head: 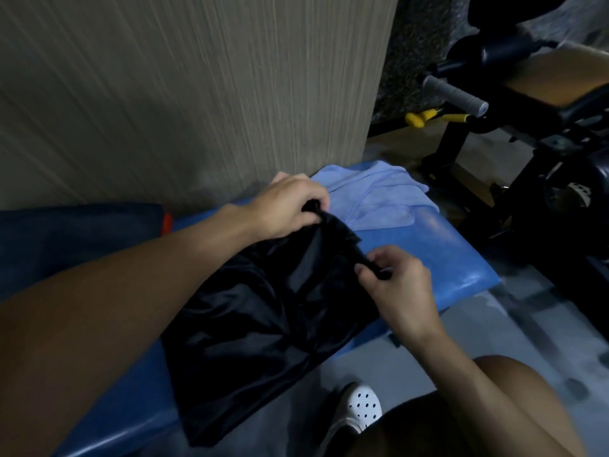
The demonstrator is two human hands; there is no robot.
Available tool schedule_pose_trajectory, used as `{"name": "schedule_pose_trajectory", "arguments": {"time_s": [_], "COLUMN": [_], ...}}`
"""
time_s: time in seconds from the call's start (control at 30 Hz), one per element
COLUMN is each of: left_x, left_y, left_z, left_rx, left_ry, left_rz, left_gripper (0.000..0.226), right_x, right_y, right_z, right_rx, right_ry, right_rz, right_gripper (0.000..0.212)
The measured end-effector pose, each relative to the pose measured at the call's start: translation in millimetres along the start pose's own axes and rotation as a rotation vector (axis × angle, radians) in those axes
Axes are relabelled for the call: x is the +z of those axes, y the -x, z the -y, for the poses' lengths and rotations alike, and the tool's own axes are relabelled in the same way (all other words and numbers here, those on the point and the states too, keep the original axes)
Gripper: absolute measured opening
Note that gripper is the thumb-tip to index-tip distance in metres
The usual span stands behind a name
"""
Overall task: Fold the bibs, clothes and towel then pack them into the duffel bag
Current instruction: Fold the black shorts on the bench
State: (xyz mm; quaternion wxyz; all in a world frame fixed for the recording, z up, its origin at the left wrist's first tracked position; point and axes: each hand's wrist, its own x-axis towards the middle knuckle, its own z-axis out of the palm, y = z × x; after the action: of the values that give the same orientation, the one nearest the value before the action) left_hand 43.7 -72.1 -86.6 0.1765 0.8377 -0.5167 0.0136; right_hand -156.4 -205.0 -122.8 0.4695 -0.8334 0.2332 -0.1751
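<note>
Black garment (263,318) lies on blue counter (445,258). Left grip (283,206) and right grip (395,285) each pinch its upper edge. Towel (372,196) lies beyond.

The blue bench (458,262) is shut in behind by the wall (164,94), with its left part filled by a dark bag (75,239) and its middle covered by black clothes (257,318). Bare seat is left beside the towel (372,196), and the right is blocked by a gym machine (514,127).

Nothing to read here: no lettering, label, brand or number shows on the black garment (263,308), the towel (372,196), the blue bench (445,258) or the far gym machine (527,127).
</note>
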Motion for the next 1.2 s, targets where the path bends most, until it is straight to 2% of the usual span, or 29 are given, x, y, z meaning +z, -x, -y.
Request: {"name": "schedule_pose_trajectory", "arguments": {"time_s": [0.13, 0.3, 0.43, 0.5, 0.63, 0.73, 0.8, 0.87, 0.9, 0.97, 1.07, 1.2], "left_x": [-28.5, -54.9, -55.7, -53.0, -44.2, -38.8, -35.5, -29.4, -24.7, -11.1, 9.3, 23.0], "left_y": [-12.6, 31.3, 90.8, 117.9, 150.5, 160.7, 158.0, 147.8, 141.7, 131.8, 130.4, 148.4], "left_z": [-5.0, -13.3, -2.7, 4.7, 20.4, 24.8, 18.5, 7.6, 3.4, -2.6, 1.4, 19.0], "left_rx": [0.059, 0.142, 0.086, 0.061, -0.014, -0.086, -0.129, -0.16, -0.172, -0.203, -0.253, -0.239], "left_ry": [0.032, -0.023, -0.057, -0.08, -0.295, -0.428, -0.38, -0.226, -0.152, -0.091, -0.214, -0.331], "left_rz": [-0.186, -0.216, -0.166, -0.113, 0.084, 0.128, 0.001, -0.098, -0.08, 0.059, 0.297, 0.377], "left_gripper": [0.015, 0.007, 0.028, 0.031, 0.039, 0.037, 0.036, 0.035, 0.037, 0.049, 0.053, 0.061], "right_x": [-16.6, -15.0, 4.9, 20.3, 46.0, 45.1, 41.1, 41.6, 44.2, 52.1, 66.3, 74.8], "right_y": [-8.3, 10.0, 36.8, 49.6, 71.7, 77.5, 69.7, 56.5, 52.1, 50.1, 57.2, 62.4], "right_z": [9.8, 16.0, 18.6, 21.4, 28.9, 35.2, 34.0, 26.5, 21.8, 12.6, -0.2, -16.5], "right_rx": [-0.117, -0.349, -0.556, -0.648, -0.837, -0.768, -0.569, -0.368, -0.303, -0.253, -0.264, -0.35], "right_ry": [-0.022, 0.107, 0.242, 0.281, 0.271, 0.117, 0.058, 0.13, 0.196, 0.314, 0.519, 0.764], "right_rz": [-0.063, -0.115, -0.004, 0.055, 0.226, 0.176, 0.062, 0.007, 0.017, 0.091, 0.241, 0.229], "right_gripper": [0.013, 0.013, 0.018, 0.019, 0.023, 0.017, 0.019, 0.029, 0.035, 0.052, 0.076, 0.066]}}
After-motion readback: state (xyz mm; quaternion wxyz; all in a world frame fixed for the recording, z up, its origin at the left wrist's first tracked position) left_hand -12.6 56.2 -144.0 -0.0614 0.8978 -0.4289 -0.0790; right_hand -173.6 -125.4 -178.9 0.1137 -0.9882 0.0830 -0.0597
